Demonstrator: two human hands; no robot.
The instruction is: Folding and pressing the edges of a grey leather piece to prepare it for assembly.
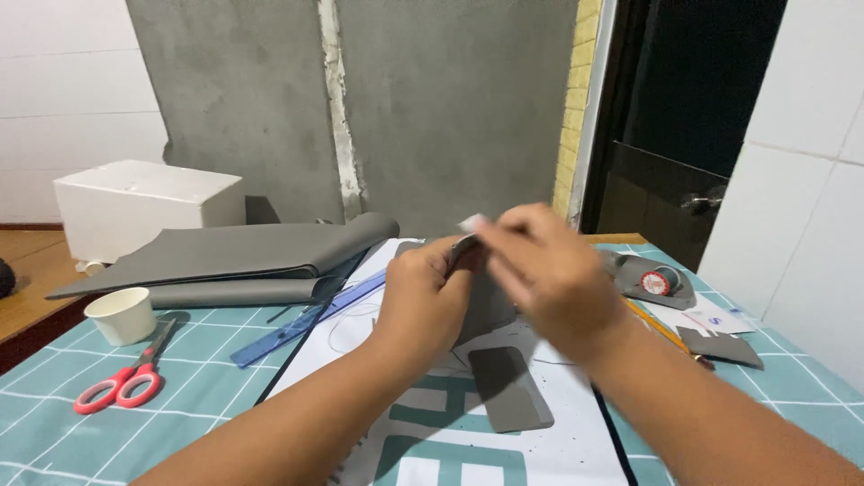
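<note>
Far left: a white box (148, 205) is seen at the back edge of the surface (216, 387), which is covered with a teal checked cloth. A paper cup (121, 315) stands just beside red-handled scissors (121, 382); the scissors lie flat, blades pointing toward the cup. Behind them, folded grey sheet material (243, 256) is stacked, and a blue ruler (310, 319) lies slanted, one end under the stack's edge.

Centre: a white printed sheet (432, 441) is spread on the cloth. On it lies a small grey rounded-corner piece (508, 387), flat, just below the hands.

The left hand (423, 297) is held above the sheet, fingers closed around a grey piece of material (481, 301) that hangs below it, raised off the surface. The right hand (549, 270) is blurred; its fingertips are pressed together at the top edge of the same piece, and a small pale object (471, 222) appears pinched there, too blurred to identify.

Right: a round red-and-white roll (657, 282) rests on a grey scrap, a yellow pencil (657, 326) lies slanted nearby, and another grey offcut (720, 346) lies near the surface edge.
</note>
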